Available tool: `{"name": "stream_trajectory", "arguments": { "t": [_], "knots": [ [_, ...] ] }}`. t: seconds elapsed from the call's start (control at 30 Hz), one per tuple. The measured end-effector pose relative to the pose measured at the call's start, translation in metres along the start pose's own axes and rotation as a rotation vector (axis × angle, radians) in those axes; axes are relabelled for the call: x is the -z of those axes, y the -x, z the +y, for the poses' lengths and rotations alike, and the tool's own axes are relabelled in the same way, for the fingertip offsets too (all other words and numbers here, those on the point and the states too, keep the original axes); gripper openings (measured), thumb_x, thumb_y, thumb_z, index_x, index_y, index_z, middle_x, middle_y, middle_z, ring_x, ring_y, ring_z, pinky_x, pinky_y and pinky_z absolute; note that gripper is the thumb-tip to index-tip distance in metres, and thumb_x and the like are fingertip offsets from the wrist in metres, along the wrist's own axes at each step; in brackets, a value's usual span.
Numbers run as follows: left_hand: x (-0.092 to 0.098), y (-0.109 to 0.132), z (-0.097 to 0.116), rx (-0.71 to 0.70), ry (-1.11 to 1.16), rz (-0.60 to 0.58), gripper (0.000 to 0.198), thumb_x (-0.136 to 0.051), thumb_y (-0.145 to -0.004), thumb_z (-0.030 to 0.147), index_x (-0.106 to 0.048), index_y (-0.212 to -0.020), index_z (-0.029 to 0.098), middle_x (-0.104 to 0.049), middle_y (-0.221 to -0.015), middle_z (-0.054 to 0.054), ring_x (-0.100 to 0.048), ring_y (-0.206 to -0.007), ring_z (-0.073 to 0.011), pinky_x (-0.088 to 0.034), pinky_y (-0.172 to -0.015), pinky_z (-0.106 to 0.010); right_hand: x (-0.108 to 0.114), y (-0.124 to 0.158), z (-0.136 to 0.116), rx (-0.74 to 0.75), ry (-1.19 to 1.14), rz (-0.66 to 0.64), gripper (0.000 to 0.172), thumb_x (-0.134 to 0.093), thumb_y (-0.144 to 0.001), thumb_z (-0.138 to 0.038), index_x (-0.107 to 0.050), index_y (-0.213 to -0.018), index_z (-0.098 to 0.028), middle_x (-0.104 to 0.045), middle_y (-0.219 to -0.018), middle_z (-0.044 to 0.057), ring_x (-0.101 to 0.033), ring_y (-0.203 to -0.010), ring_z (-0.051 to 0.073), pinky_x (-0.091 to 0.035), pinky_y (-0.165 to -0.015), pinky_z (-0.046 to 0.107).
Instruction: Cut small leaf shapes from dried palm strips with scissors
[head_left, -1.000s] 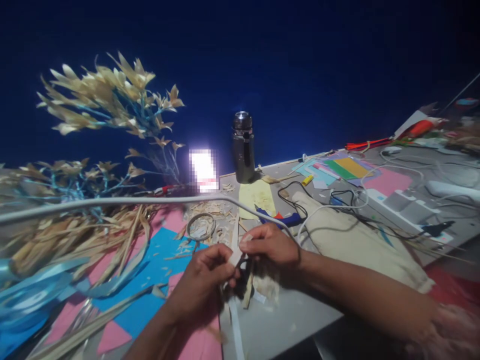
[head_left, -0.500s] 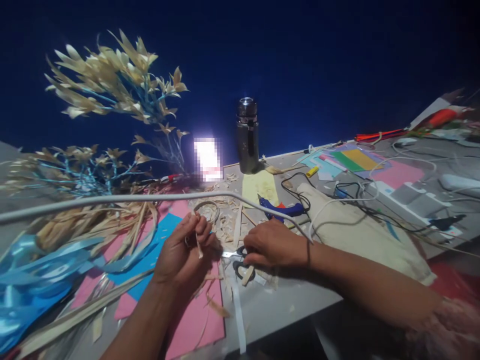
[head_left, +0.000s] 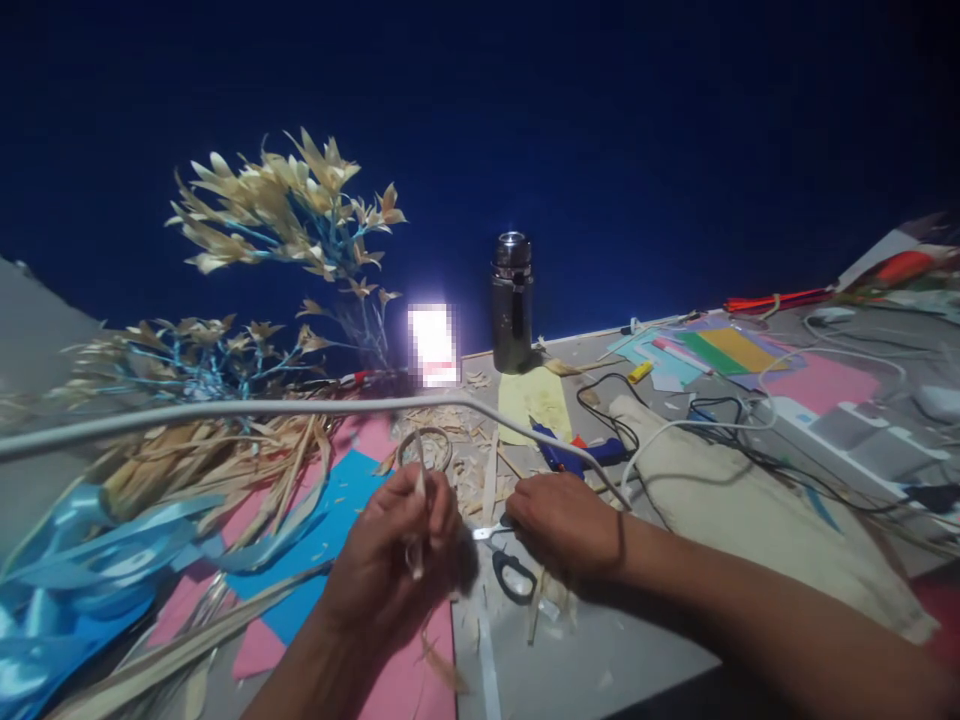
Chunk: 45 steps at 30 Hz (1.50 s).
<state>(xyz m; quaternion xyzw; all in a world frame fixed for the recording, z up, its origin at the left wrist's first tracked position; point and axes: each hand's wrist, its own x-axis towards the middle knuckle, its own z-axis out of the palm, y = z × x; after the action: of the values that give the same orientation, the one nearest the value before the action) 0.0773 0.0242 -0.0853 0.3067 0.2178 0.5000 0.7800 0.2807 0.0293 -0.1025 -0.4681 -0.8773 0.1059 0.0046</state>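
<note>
1. While the left hand (head_left: 390,550) pinches a pale strip (head_left: 421,482) between thumb and fingers, the right hand (head_left: 564,524) keeps its grip around one scissors (head_left: 498,560) handle.
2. Scissors are between both hands.

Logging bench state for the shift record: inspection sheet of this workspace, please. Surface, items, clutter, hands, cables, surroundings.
Surface: grey table, partly covered by pink sheet and blue sheet.
Work items: pale strip; black-handled scissors.
Clutter: shavings scattered mid-table; light blue ribbon, dried flowers at left; glue gun, cloth bag at right; metal flask upright behind.
Hands: left hand pinches the pale strip; right hand is at one scissors handle, grip unclear.
Cables: white cable across the view; black cable near glue gun; power strip at right.
Surroundings: dark blue backdrop; bright pixelated patch.
</note>
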Motion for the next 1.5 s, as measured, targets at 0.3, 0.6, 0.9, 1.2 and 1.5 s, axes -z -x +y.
{"name": "stream_trajectory", "arguments": {
  "t": [0.3,0.6,0.9,1.2,1.5],
  "knots": [
    [0.010,0.006,-0.002,0.147,-0.086,-0.153,0.023,-0.087,-0.071,0.031,-0.068,-0.068,0.018,-0.062,-0.065,0.000,-0.056,-0.051,-0.0105,-0.043,-0.052,-0.025,0.003,0.002,0.012,-0.048,-0.445,0.572,0.008,-0.056,-0.093,-0.016,-0.063,-0.098,-0.018,-0.069,-0.094,0.006,-0.062,-0.086,0.019,-0.044,-0.077,0.030],
    [-0.009,0.003,-0.026,0.144,-0.146,0.134,0.023,-0.090,-0.065,0.027,-0.070,-0.064,0.017,-0.073,-0.102,-0.012,-0.067,-0.074,-0.0195,-0.054,-0.068,-0.033,-0.010,0.001,-0.002,-0.076,-0.538,0.553,0.004,-0.063,-0.088,-0.017,-0.066,-0.089,-0.019,-0.071,-0.088,0.005,-0.064,-0.077,0.019,-0.044,-0.071,0.029],
    [-0.003,-0.004,-0.039,0.094,-0.167,0.236,0.019,-0.087,-0.071,0.027,-0.071,-0.069,0.017,-0.073,-0.085,-0.006,-0.065,-0.067,-0.0158,-0.051,-0.064,-0.028,-0.003,0.001,-0.016,-0.074,-0.830,0.222,0.014,-0.054,-0.089,-0.020,-0.068,-0.090,-0.017,-0.069,-0.080,0.001,-0.059,-0.068,0.015,-0.040,-0.062,0.024],
    [-0.021,0.002,-0.030,-0.036,-0.253,0.365,0.029,-0.091,-0.061,0.028,-0.064,-0.060,0.017,-0.073,-0.105,-0.009,-0.069,-0.080,-0.0220,-0.056,-0.071,-0.034,-0.006,-0.009,-0.010,-0.248,-1.142,0.290,0.016,-0.069,-0.070,-0.020,-0.066,-0.085,-0.015,-0.059,-0.073,-0.002,-0.052,-0.068,0.013,-0.038,-0.061,0.023],
    [-0.014,0.002,-0.019,-0.106,-0.274,0.487,0.030,-0.084,-0.070,0.031,-0.056,-0.070,0.021,-0.046,-0.050,0.008,-0.038,-0.039,-0.0070,-0.029,-0.039,-0.018,0.003,-0.004,0.006,-0.152,-1.414,-0.061,0.026,-0.075,-0.067,-0.033,-0.057,-0.077,-0.016,-0.055,-0.068,-0.004,-0.048,-0.059,0.008,-0.038,-0.058,0.021]
  ]
}}
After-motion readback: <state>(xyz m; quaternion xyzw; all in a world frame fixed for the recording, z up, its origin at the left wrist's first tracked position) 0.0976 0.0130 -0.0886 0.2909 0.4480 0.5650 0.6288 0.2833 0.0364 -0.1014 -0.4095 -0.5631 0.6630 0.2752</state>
